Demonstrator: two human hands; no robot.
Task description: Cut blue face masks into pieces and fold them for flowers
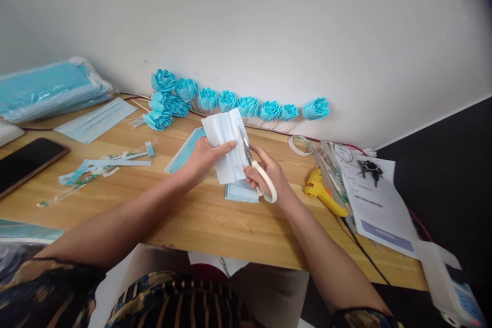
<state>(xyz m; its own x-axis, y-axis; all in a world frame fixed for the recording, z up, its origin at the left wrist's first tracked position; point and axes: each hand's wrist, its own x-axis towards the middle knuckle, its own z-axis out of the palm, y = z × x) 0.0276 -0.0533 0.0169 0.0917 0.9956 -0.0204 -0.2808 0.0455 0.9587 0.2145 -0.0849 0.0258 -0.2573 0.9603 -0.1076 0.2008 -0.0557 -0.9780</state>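
My left hand (205, 156) grips a pale face mask sheet (226, 136) by its left side, thumb lying across the front. The sheet is held up above the table, tilted. In my right hand (271, 169) is a pair of scissors (265, 179) with white handles; the blades point up along the sheet's right edge. I cannot tell whether the blades are cutting into it. Below the sheet lies a small stack of cut light-blue pieces (242, 193). Blue mask sheets (186, 154) rest on the table behind my left hand.
Several blue flowers (248, 106) on sticks line the wall. A yellow glue gun (325, 192), tape roll (300, 145), papers (369, 205) and keys (371, 170) are at right. Cut strips (111, 163), a phone (28, 164) and a bag of masks (49, 89) are at left.
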